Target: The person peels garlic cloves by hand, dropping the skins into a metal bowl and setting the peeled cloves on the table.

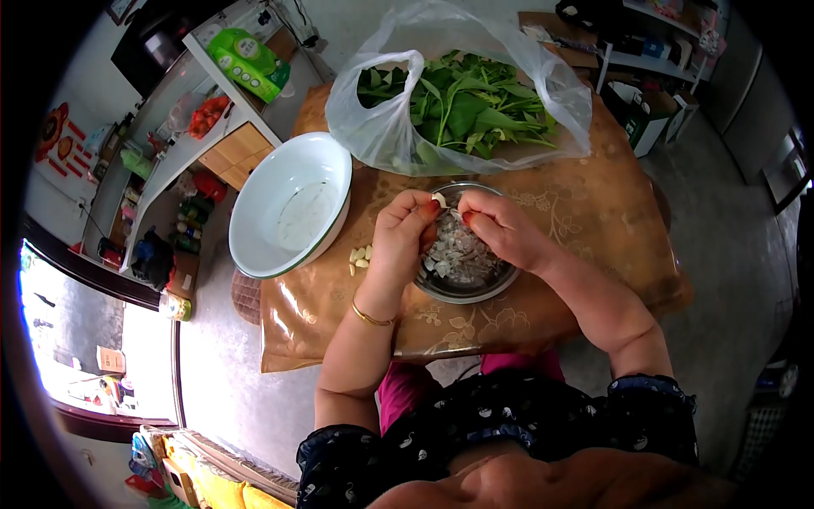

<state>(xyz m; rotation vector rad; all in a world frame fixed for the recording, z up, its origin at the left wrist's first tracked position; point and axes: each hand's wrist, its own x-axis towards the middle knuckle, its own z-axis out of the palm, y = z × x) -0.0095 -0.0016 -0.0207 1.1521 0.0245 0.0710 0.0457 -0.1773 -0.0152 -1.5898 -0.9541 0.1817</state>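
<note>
My left hand (405, 227) pinches a pale garlic clove (438, 200) between thumb and forefinger. Close beside it, my right hand (502, 229) is closed in a pinch on what looks like a thin bit of garlic skin. Both hands are over a round metal bowl (465, 297), which holds a heap of whitish papery garlic skins (462, 259). Several peeled garlic cloves (360, 257) lie on the table left of the bowl, by my left wrist. My curled fingers hide part of what is in each hand.
A brown patterned cloth covers the table (602, 246). On its left stands a white enamel basin (253, 222) with a little residue inside. Behind the bowl, an open clear plastic bag (373, 127) holds leafy greens (475, 102). A cluttered shelf unit (216, 140) is at left.
</note>
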